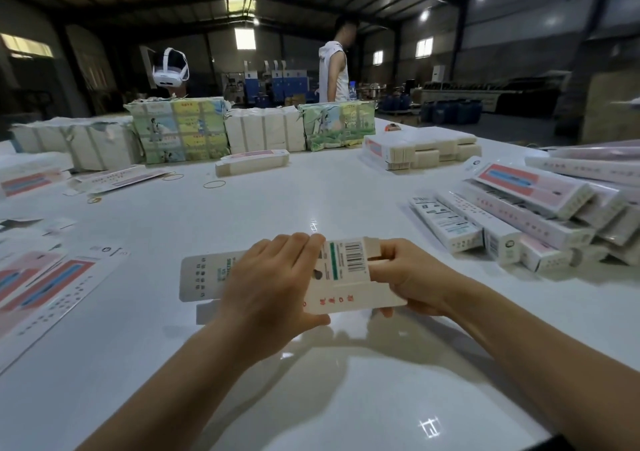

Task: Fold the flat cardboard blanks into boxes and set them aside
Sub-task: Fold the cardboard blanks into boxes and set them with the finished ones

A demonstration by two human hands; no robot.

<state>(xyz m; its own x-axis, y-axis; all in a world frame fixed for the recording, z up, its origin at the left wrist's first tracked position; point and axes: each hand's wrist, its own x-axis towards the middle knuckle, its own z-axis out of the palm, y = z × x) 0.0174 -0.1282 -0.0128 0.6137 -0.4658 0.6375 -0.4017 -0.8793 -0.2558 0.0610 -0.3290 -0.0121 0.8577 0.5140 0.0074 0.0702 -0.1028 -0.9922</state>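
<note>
At the far left, flat blanks [52,277] printed in pink and blue lie spread on the white table [242,215], overlapping one another. Further back on that side, 3 rubber bands [214,184] lie loose on the table in front of wrapped bundles [180,130] of printed stock.

The left forearm comes up from the lower left edge and angles toward the middle. The left hand [273,291] lies over the middle of the half-folded box [332,277], back of the hand up, fingers curled over its far edge and thumb pressed under its near edge, so its grip is clamped on the box. The box is held just above the table, lengthwise left to right, its left end flap sticking out past the hand and a barcode panel facing up between the 2 hands.

The right forearm enters from the lower right corner. The right hand [412,277] holds the box's right end, fingers bent in at the end flap and thumb under the lower edge, its grip closed on the cardboard.

To the right, finished boxes [512,222] lie piled side by side and on top of each other, near the table's right edge. Behind them sits a stack of flat blanks [420,150]. A person in a white sleeveless top [334,69] stands beyond the table.
</note>
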